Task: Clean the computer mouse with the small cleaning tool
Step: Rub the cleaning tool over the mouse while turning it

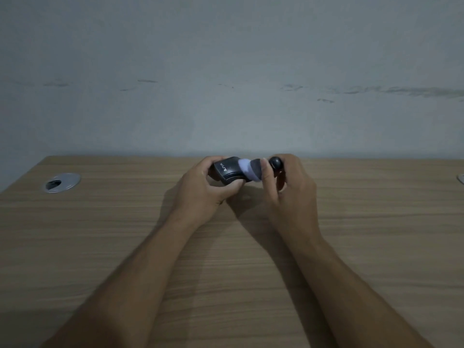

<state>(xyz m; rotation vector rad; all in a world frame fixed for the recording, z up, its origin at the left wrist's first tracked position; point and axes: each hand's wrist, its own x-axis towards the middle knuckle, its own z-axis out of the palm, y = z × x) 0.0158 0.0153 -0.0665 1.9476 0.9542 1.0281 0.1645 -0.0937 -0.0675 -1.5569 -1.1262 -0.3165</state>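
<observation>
A black computer mouse point(227, 170) with white lettering is held just above the far part of the wooden desk point(100, 234), gripped by my left hand point(203, 188) from the left and below. My right hand point(288, 189) grips a small cleaning tool point(275, 162) with a round black knob. Its pale, blurred brush end point(247, 169) lies against the right side of the mouse. My fingers hide the lower part of the mouse and most of the tool's handle.
A round silver cable grommet point(61, 182) is set into the desk at the far left. A grey scuffed wall point(226, 84) rises right behind the desk's back edge. A small pale object point(460, 178) shows at the right edge.
</observation>
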